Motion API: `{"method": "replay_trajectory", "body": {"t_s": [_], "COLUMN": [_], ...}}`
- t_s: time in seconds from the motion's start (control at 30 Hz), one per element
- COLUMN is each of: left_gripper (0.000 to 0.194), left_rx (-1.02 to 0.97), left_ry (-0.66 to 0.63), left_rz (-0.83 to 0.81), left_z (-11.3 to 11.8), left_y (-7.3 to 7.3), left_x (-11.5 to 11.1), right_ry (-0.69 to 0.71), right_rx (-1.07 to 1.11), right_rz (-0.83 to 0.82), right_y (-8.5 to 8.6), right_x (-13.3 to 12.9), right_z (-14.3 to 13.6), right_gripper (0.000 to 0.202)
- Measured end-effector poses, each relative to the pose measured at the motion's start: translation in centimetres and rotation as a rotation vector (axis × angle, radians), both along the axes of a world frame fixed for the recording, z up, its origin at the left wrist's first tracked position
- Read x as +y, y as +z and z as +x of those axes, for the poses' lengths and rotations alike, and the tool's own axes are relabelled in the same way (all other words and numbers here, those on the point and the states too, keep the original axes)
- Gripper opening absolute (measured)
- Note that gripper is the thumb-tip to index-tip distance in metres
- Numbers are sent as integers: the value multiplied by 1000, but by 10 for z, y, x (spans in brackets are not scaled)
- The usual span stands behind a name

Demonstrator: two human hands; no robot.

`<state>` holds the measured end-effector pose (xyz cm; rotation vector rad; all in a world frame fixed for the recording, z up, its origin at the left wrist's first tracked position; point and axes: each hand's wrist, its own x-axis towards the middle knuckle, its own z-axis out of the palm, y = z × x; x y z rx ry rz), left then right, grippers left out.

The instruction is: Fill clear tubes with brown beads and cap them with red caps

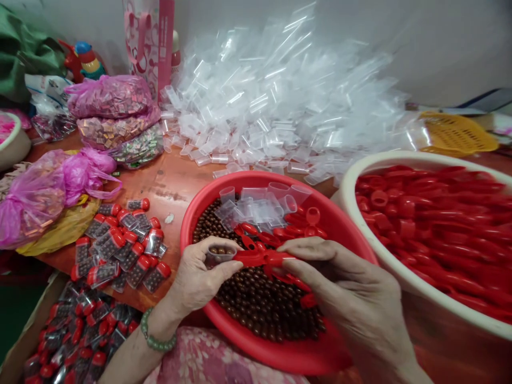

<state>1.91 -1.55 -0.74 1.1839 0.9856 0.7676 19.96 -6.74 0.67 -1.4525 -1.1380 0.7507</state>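
Over a red basin [192, 213], my left hand [198, 280] pinches a short clear plastic tube [220, 250] with brown balls inside. My right hand [356, 290] has its fingers closed on a shiny red plastic piece [276, 260]. Another red end lies against the left thumb, at the mouth of the tube; whether it is part of the same piece I cannot tell. Below the hands, many small round brown balls [268, 309] fill the basin. Loose clear tubes [260, 210] and red plastic pieces [296, 232] rest on top at the back.
A white tub [352, 184] of red plastic pieces stands at right. Clear tubes [280, 117] are heaped along the wall. Filled, red-capped tubes [124, 245] lie at left, with more in a box [80, 330] below. Pink bags [112, 98] and a yellow basket [460, 133] sit behind.
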Motion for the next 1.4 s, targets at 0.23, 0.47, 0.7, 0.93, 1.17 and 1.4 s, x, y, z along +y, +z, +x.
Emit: {"method": "replay_trajectory", "body": {"t_s": [0.23,0.47,0.7,0.93,1.17,1.4], "left_gripper": [18,20,23,19,27,28], "left_rx": [-5,-64,-121,-204,-335,-354], "left_ry": [10,9,-37,-142,-214,-276], "left_rz": [-43,-94,-133,-121,-66,-108], "left_z": [4,5,1,-3,-1,-2], "left_y": [0,3,3,-3,-4,-6], "left_x": [-1,-1,0,0,-2,-1], "right_ry": [-175,-23,81,69,296,403], "right_rx": [45,30,-24,-33,-254,-447], "right_rz": [131,89,197,142,335,351], "right_y": [-12,-12,-15,-5,3,1], "right_x": [-4,-7,-8,2,20,20], "right_z": [-21,-34,-40,-28,-36,-32], "right_gripper": [8,6,19,16,28,31]}}
